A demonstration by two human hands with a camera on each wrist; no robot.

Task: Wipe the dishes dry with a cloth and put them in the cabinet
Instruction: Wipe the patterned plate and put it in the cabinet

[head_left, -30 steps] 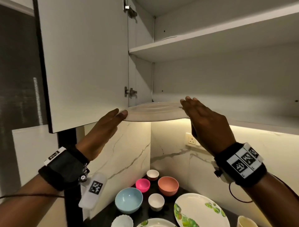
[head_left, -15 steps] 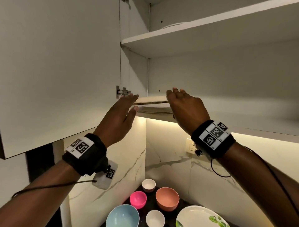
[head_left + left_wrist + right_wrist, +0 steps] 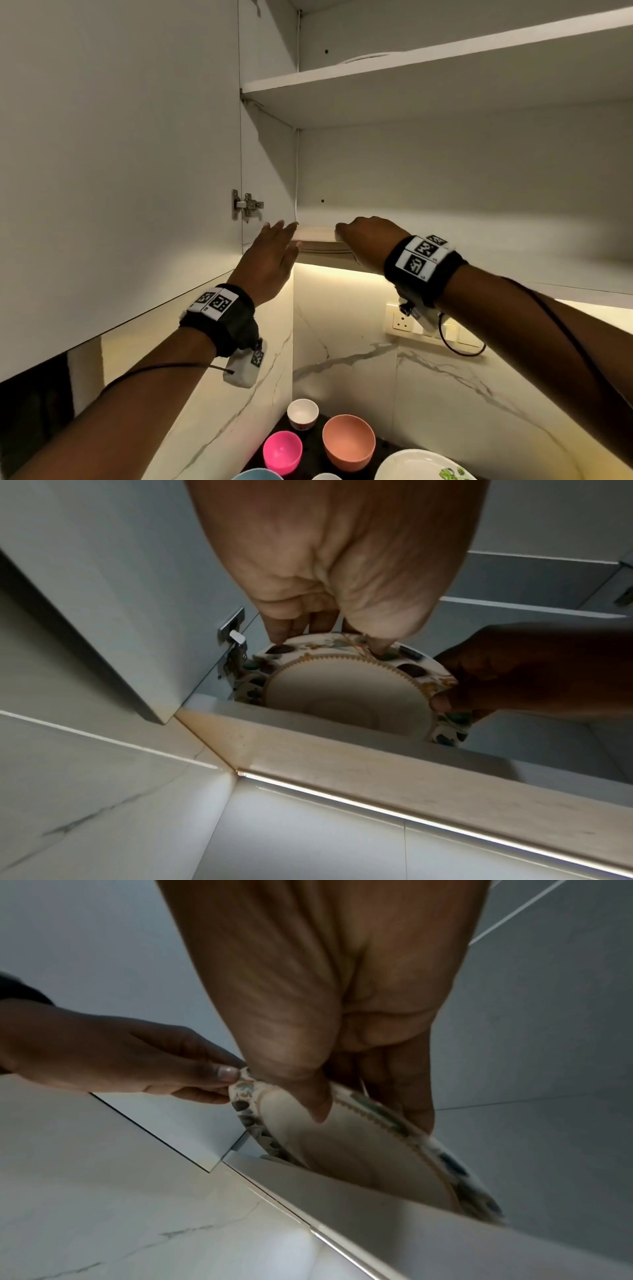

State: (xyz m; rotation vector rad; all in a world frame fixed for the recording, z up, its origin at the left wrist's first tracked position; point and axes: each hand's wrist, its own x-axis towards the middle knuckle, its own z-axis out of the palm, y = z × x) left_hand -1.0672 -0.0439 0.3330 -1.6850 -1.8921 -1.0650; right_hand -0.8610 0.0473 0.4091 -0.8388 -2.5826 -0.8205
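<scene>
A white plate with a patterned rim point(image 3: 342, 685) lies tilted over the front edge of the cabinet's lower shelf point(image 3: 359, 753), partly inside. My left hand point(image 3: 329, 642) pinches its far-left rim, thumb on the upper face. My right hand point(image 3: 369, 1118) grips the right rim, thumb inside the plate and fingers behind it. In the head view only a sliver of the plate point(image 3: 315, 234) shows between the left hand point(image 3: 286, 236) and the right hand point(image 3: 349, 236), low in the open cabinet's left corner.
The open cabinet door point(image 3: 120, 154) stands close on the left, its hinge point(image 3: 247, 204) beside my left hand. The upper shelf point(image 3: 428, 65) holds another plate point(image 3: 364, 58). Below on the counter are a pink bowl point(image 3: 282, 452), a peach bowl point(image 3: 348, 442), a small white bowl point(image 3: 302, 414) and a leaf-patterned plate point(image 3: 421, 467).
Both hands have lifted the plate from below the cabinet's edge and moved it forward onto the lower shelf. The head view has tilted upward.
</scene>
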